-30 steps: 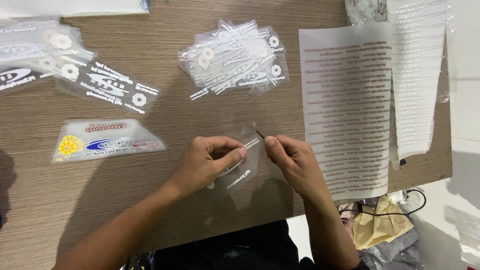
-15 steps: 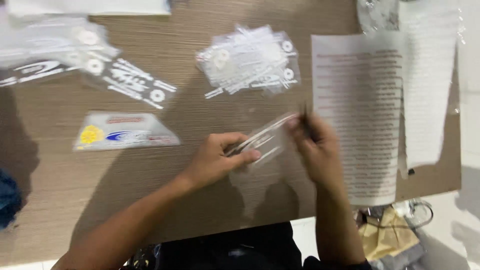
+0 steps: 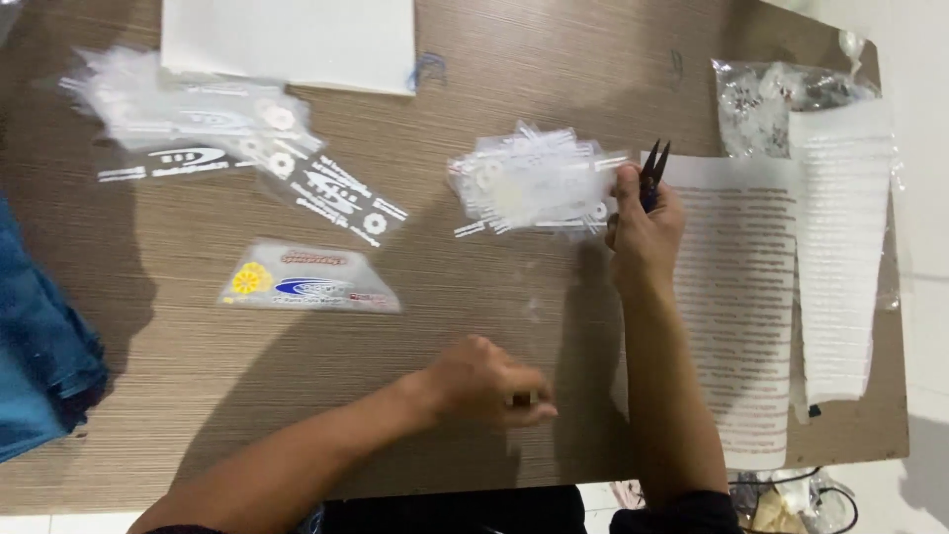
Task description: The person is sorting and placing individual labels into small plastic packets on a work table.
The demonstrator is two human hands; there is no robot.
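My right hand (image 3: 645,229) is closed around small black thread snips (image 3: 652,166), whose tips point away from me. Its fingertips touch the right edge of a pile of clear printed packets (image 3: 529,186) at the middle of the brown wooden table (image 3: 474,297). My left hand (image 3: 486,381) rests low on the table near the front edge. Its fingers are curled together, and I cannot make out anything in them. The two hands are well apart.
A printed paper sheet (image 3: 746,297) lies under my right forearm, with white strips (image 3: 840,247) and a clear bag (image 3: 771,94) beyond it. More clear packets (image 3: 188,124) sit far left, a yellow-and-blue sticker packet (image 3: 308,282) below them, a white sheet (image 3: 287,40) at the back, and blue cloth (image 3: 40,346) at the left edge.
The hands held a clear packet together near the front. Now my right hand has moved away to the pile with the snips, and my left hand has dropped back toward the front edge.
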